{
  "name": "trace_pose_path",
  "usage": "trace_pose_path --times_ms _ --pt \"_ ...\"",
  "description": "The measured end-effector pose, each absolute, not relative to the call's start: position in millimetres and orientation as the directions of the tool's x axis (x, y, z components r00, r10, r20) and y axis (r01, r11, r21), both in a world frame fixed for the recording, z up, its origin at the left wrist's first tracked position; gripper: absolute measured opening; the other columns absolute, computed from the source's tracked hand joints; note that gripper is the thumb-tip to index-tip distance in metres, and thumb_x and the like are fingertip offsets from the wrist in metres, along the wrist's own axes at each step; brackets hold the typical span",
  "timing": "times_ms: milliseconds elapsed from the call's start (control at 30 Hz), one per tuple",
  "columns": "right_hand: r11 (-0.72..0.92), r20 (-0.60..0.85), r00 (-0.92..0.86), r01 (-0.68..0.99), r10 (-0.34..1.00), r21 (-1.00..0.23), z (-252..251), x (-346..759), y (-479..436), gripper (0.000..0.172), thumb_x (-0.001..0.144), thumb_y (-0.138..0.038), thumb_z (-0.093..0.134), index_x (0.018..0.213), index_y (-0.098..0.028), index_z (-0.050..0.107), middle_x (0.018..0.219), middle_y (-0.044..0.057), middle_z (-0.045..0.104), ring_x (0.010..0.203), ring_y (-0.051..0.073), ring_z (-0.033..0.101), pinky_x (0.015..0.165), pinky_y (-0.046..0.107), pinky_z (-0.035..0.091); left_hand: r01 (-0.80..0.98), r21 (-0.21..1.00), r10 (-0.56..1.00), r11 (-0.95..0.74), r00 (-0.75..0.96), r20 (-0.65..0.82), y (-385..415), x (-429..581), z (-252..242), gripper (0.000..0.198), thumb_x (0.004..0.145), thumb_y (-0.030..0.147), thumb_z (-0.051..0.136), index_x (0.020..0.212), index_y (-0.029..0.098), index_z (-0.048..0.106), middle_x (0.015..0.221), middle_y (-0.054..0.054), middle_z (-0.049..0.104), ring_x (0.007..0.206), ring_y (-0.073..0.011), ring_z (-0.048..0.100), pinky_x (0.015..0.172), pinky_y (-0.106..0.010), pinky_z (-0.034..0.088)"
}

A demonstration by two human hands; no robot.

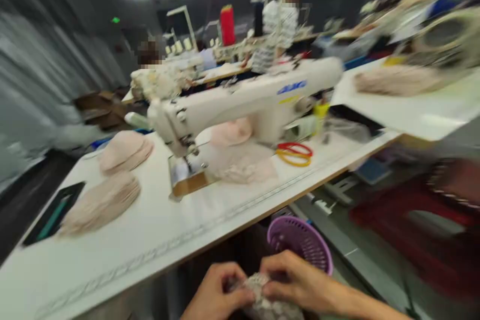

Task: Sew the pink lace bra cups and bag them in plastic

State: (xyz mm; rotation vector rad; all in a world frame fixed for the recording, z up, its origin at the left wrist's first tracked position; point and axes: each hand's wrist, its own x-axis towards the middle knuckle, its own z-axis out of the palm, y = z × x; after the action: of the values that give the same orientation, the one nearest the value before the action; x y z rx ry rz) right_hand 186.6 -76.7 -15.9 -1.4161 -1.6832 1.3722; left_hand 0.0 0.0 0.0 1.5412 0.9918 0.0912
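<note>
Low in the view, below the table's front edge, my left hand (221, 291) and my right hand (294, 280) are close together. Both pinch a pale, patterned piece of fabric (260, 287), thumbs and fingers closed on its upper edge. The fabric's lower part runs out of the picture. Beyond my hands stands a white sewing machine (232, 102) on the white table (157, 230). Sheer pale pink fabric (243, 162) lies beside the needle area, under the machine's arm.
Stacked pink fabric pieces (103, 202) and rounded pink pieces (125, 151) lie at left, near a dark tray (71, 191). Red-and-yellow-handled scissors (294, 154) rest right of the needle. A purple basket (300, 240) stands below the table edge. People (283, 20) are farther back.
</note>
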Motion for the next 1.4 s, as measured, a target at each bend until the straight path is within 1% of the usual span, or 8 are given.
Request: trace_pose_path --times_ms 33,100,233,567,667,867,1100,1400 --pt "-0.106 -0.221 -0.286 0.368 0.932 -0.924 -25 182 -73 0.023 0.092 -0.037 0.056 0.083 -0.017 0.061 0.078 -0.001 0.062 0.068 0.013 0.058 0.063 0.028 0.049 0.532 0.83 0.584 0.166 0.626 -0.518 4 -6 -7 0.023 0.067 0.028 0.079 0.069 0.011 0.063 0.064 0.003 0.055 0.065 -0.0117 0.052 0.063 -0.024 0.043" --pt "-0.15 -0.257 -0.271 0.361 0.928 -0.92 -34 175 -68 0.026 0.09 -0.038 0.054 0.072 -0.02 0.057 0.064 -0.004 0.055 0.06 0.014 0.053 0.055 0.026 0.043 0.492 0.828 0.57 0.269 0.612 -0.548 9 -17 -18 0.026 0.059 0.028 0.082 0.068 0.012 0.064 0.061 0.005 0.053 0.061 -0.0089 0.045 0.06 -0.022 0.036" --pt "-0.142 -0.259 -0.239 0.416 0.936 -0.898 -28 170 -71 0.021 0.082 -0.041 0.056 0.07 -0.024 0.059 0.067 -0.001 0.059 0.065 0.02 0.054 0.056 0.029 0.04 0.399 0.856 0.58 0.329 0.629 -0.517 6 -31 -23 0.033 0.054 0.033 0.082 0.073 0.012 0.065 0.058 0.005 0.049 0.058 -0.0077 0.038 0.056 -0.021 0.028" --pt "-0.165 -0.263 -0.149 0.474 0.953 -0.865 -36 168 -75 0.004 0.08 -0.028 0.052 0.083 -0.027 0.054 0.076 -0.003 0.058 0.07 0.016 0.053 0.061 0.025 0.042 0.317 0.943 0.646 0.102 0.7 -0.305 7 -31 -28 0.022 0.065 0.034 0.077 0.068 0.013 0.069 0.072 0.001 0.057 0.069 -0.0118 0.049 0.064 -0.023 0.035" --pt "-0.2 -0.28 -0.147 0.405 0.949 -0.892 -34 167 -73 0.018 0.079 -0.031 0.055 0.097 -0.027 0.053 0.085 -0.002 0.06 0.08 0.016 0.057 0.071 0.025 0.045 0.313 0.948 0.651 0.062 0.707 -0.276 7 -30 -24 0.02 0.07 0.034 0.074 0.069 0.014 0.069 0.073 0.0 0.061 0.072 -0.0131 0.054 0.07 -0.023 0.038" --pt "-0.209 -0.31 -0.194 0.413 0.931 -0.886 -24 165 -64 0.029 0.084 -0.048 0.055 0.104 -0.028 0.056 0.102 0.001 0.064 0.098 0.02 0.058 0.086 0.029 0.044 0.561 0.827 0.677 -0.038 0.623 -0.391 7 -29 -15 0.017 0.071 0.033 0.075 0.071 0.016 0.07 0.06 0.004 0.057 0.061 -0.01 0.047 0.063 -0.021 0.034" --pt "-0.109 -0.241 -0.187 0.529 0.952 -0.841 -33 165 -70 0.014 0.086 -0.038 0.048 0.082 -0.028 0.057 0.077 -0.005 0.06 0.068 0.015 0.052 0.066 0.024 0.04 0.536 0.844 0.652 -0.005 0.642 -0.403 7 -26 -16 0.019 0.07 0.035 0.075 0.069 0.016 0.069 0.055 0.006 0.053 0.055 -0.0075 0.046 0.059 -0.019 0.032" --pt "-0.185 -0.304 -0.163 0.505 0.939 -0.843 -20 160 -75 0.017 0.086 -0.041 0.046 0.082 -0.026 0.055 0.078 -0.004 0.056 0.072 0.015 0.052 0.065 0.023 0.038 0.505 0.863 0.651 0.012 0.651 -0.39 5 -22 -9 0.013 0.072 0.029 0.074 0.076 0.017 0.072 0.056 0.007 0.054 0.056 -0.0074 0.048 0.061 -0.018 0.035"
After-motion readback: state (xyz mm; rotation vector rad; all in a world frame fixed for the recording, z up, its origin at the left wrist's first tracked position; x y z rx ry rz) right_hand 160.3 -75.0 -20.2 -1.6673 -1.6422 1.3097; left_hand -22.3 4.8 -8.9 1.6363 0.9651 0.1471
